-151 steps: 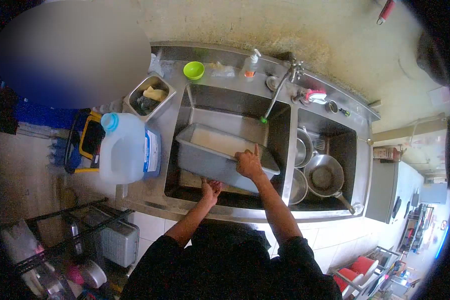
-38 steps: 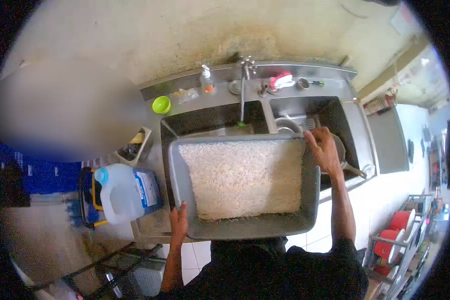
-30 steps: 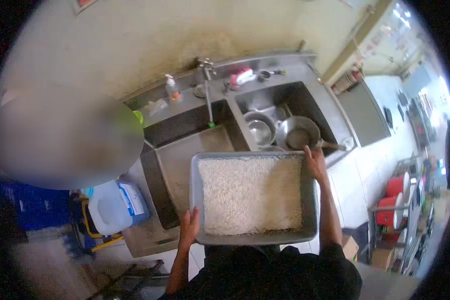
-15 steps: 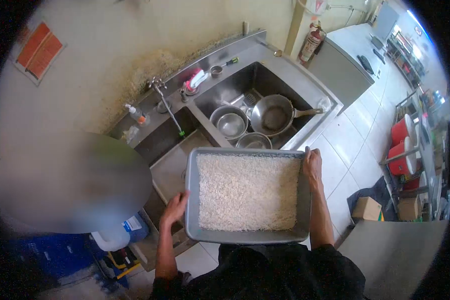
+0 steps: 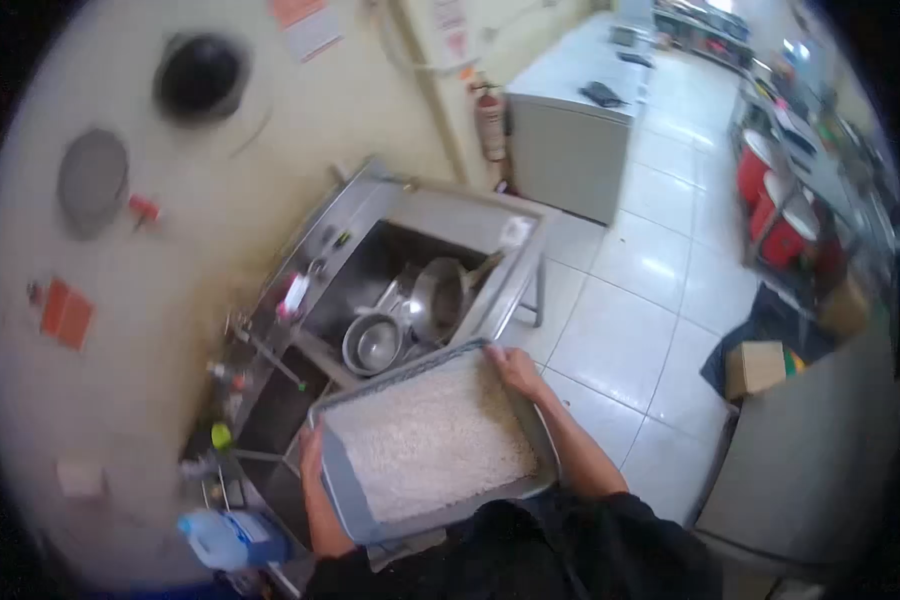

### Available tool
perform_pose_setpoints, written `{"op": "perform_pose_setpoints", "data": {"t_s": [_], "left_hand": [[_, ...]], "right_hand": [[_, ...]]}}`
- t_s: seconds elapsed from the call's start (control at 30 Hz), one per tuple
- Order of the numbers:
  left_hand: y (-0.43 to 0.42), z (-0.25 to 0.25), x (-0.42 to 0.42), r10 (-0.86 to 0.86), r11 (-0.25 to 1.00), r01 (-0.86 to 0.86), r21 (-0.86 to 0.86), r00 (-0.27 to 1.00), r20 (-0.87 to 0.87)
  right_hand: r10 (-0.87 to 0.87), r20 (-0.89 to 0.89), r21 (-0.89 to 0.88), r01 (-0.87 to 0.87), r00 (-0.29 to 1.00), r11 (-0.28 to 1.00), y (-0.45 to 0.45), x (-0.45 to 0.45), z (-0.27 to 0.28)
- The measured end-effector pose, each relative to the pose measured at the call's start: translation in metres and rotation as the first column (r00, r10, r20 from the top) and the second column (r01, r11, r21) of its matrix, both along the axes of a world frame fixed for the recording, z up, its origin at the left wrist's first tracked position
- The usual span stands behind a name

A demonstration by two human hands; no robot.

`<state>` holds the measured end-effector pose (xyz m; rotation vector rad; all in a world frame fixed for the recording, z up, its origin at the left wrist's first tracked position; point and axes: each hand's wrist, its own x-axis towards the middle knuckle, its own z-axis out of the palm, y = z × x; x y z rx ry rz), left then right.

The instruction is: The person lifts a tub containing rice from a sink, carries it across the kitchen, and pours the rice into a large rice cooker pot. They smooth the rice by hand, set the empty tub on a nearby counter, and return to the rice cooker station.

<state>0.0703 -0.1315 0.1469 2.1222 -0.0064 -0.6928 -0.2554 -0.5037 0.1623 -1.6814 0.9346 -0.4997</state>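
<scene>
A grey rectangular tub [image 5: 345, 475] is held in front of my body, a layer of pale, wet-looking grains [image 5: 440, 440] spread over its bottom. My left hand [image 5: 313, 460] grips its left side, and my right hand [image 5: 515, 372] holds the far right corner with the thumb over the rim. Just beyond the tub is a steel sink [image 5: 420, 240] with a metal pot [image 5: 373, 343] and a long-handled pan [image 5: 440, 298] in its right basin. The picture is slightly blurred.
A faucet [image 5: 270, 357] stands over the left basin. At the lower left is a plastic jug [image 5: 215, 540]. A fire extinguisher [image 5: 490, 125] hangs by a grey cabinet [image 5: 570, 150]. Tiled floor [image 5: 620, 330] runs along the right, with a cardboard box [image 5: 755, 368] and red containers [image 5: 782, 225].
The tub was lifted out of the left basin and is now held before my body. My view has swung right, so the sink appears further left, with more floor showing.
</scene>
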Motion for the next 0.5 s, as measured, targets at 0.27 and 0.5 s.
{"op": "perform_pose_setpoints", "data": {"t_s": [0.27,0.5], "left_hand": [[-0.095,0.019,-0.080,-0.015,0.999,0.026,-0.036,0.961,0.276],[-0.331,0.080,-0.105,-0.207,0.957,0.276,-0.090,0.866,0.455]], "right_hand": [[0.096,0.009,-0.040,-0.096,0.995,0.995,-0.112,-0.036,-0.032],[-0.235,0.000,-0.006,0.235,0.972,0.972,-0.253,-0.100,-0.021]]}}
